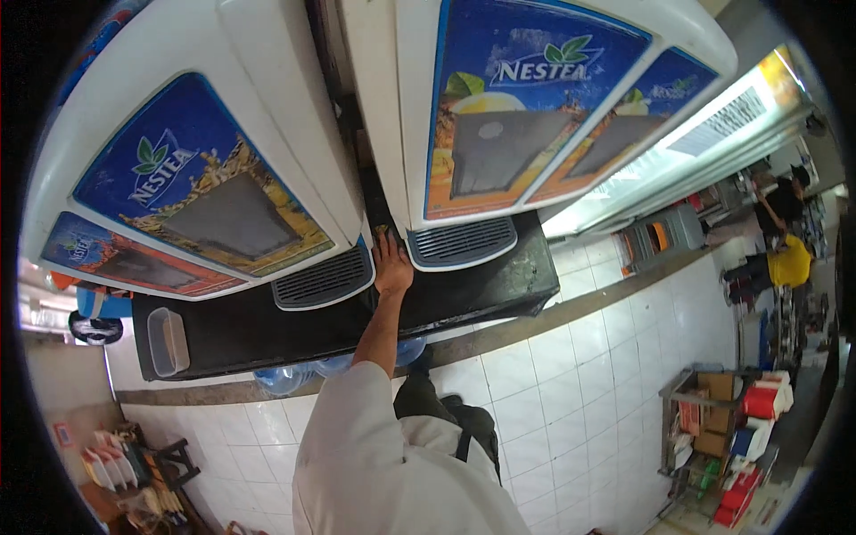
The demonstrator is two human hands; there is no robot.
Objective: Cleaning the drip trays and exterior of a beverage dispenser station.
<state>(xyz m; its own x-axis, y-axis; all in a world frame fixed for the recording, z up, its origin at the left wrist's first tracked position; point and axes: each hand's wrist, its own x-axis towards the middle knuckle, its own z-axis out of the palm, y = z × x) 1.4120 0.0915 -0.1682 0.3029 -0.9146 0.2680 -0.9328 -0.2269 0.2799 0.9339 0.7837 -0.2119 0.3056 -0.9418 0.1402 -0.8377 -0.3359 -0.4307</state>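
Observation:
My left hand point(391, 266) reaches into the narrow gap between two drink dispensers, palm down on the black-covered counter point(428, 301). Its fingers stretch forward and press on a small yellow-green piece point(382, 231) at their tips, too small to name. Left of the hand stands one white dispenser point(267, 116) with a blue and orange front panel, its dark slatted drip tray point(325, 276) close by my wrist. The other white dispenser point(401, 116) rises on the right, with a similar drip tray point(464, 242) beside my fingers. My right hand is out of view.
A clear plastic tub point(168, 341) sits at the counter's left end. Below the front edge are large blue water bottles point(283, 380). A lit cooler point(660, 152) stands to the right. Two people point(785, 263) are at far right, near a shelf rack point(713, 401) of boxes.

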